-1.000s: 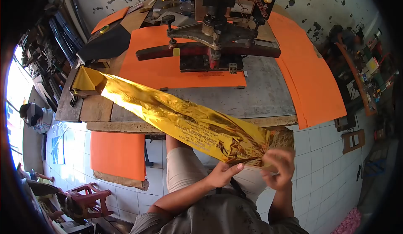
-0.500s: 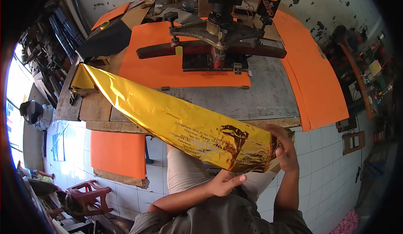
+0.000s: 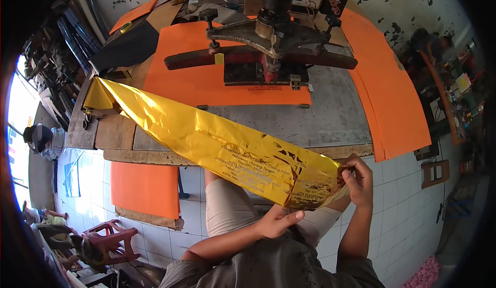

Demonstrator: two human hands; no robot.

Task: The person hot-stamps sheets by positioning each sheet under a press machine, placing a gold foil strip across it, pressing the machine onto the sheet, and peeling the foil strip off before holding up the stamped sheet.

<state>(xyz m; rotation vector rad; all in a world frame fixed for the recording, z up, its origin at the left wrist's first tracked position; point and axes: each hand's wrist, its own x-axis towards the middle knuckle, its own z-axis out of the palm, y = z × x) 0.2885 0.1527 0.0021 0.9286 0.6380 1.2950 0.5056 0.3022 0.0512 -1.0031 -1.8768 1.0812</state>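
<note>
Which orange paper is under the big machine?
The orange sheet in the middle of the table: only it lies beneath the press. The others are the right-hand sheets, the far-left piece and the paper below the front edge.

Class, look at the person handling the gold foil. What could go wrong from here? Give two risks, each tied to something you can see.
1. The gold foil is wrinkled towards the end by the right hand, so a hard pull might tear or crumple it there.
2. The foil slants across the front edge of the table, so it could catch or crease if dragged against that edge.
</note>
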